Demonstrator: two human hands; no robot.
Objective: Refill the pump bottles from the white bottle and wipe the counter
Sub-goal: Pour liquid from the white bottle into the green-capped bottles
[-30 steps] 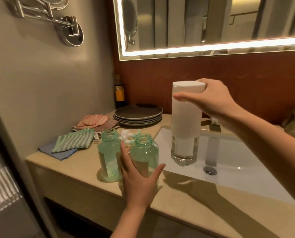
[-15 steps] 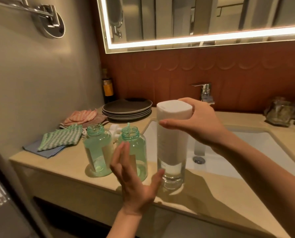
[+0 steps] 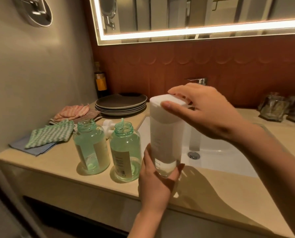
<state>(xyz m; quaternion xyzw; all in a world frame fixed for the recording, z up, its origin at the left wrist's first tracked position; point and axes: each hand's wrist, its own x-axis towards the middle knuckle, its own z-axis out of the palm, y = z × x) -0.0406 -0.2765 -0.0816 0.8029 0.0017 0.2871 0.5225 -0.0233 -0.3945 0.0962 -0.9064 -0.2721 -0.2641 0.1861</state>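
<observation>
The tall white bottle (image 3: 167, 133) stands upright over the counter's front edge, its clear base holding a little liquid. My left hand (image 3: 156, 182) grips its base from below and behind. My right hand (image 3: 206, 112) pinches its white cap at the top. Two green pump bottles stand open-necked to the left: one (image 3: 90, 148) with pale liquid inside, the other (image 3: 125, 152) nearly empty. Their white pump heads (image 3: 108, 126) lie behind them on the beige counter (image 3: 57, 170).
Folded cloths, green-striped (image 3: 51, 134), blue and pink (image 3: 71, 112), lie at the counter's left. A stack of dark plates (image 3: 121, 103) and a dark bottle (image 3: 100, 81) sit at the back. The white sink (image 3: 217, 157) with its tap (image 3: 200, 80) is right; glass jars (image 3: 273, 109) stand far right.
My left hand moved from beside the green bottles to the white bottle's base and took hold. The white bottle came nearer and lower, with my right hand still on its cap.
</observation>
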